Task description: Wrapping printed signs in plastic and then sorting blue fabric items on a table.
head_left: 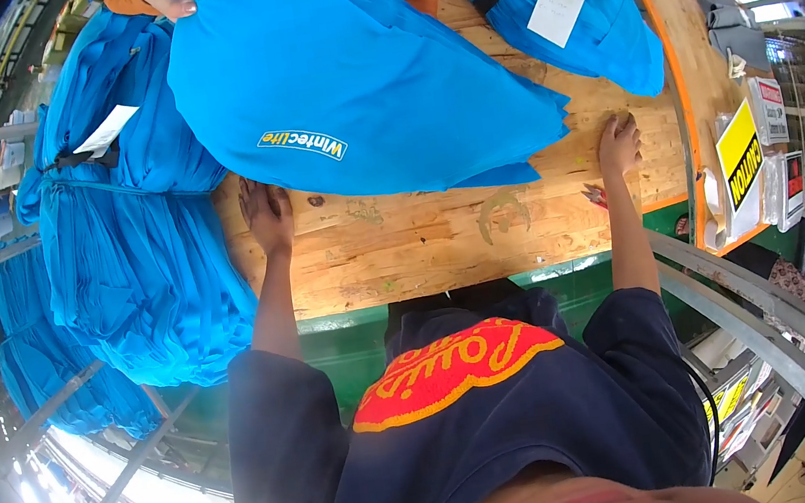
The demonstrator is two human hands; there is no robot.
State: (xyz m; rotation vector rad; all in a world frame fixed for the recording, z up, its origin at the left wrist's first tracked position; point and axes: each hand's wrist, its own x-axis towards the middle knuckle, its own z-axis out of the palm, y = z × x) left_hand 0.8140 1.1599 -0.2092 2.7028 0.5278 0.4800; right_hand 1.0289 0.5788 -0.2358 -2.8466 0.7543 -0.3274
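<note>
A pile of cut blue fabric panels (pixel 340 68) with a small printed label spreads over the wooden table (pixel 403 251) in front of me. My left hand (pixel 268 216) lies on the table with its fingers stretched out, the tips at the near left edge of the panels. Further right, my right hand (pixel 620 146) rests on the tabletop with its fingers curled in, and nothing shows in it. Close beside its wrist lies a small red-and-metal tool (pixel 595 195), too small to name. Across the table, a co-worker's hand (pixel 169 1) grips the panels' far left corner.
Tied blue fabric bundles (pixel 137 254) hang over the table's left side, one with a paper tag (pixel 106 131). Another strapped bundle (pixel 560 21) lies at the far right. An orange-edged side table (pixel 663 38) holds a yellow caution sign (pixel 740 155). Metal rails (pixel 750 299) run at lower right.
</note>
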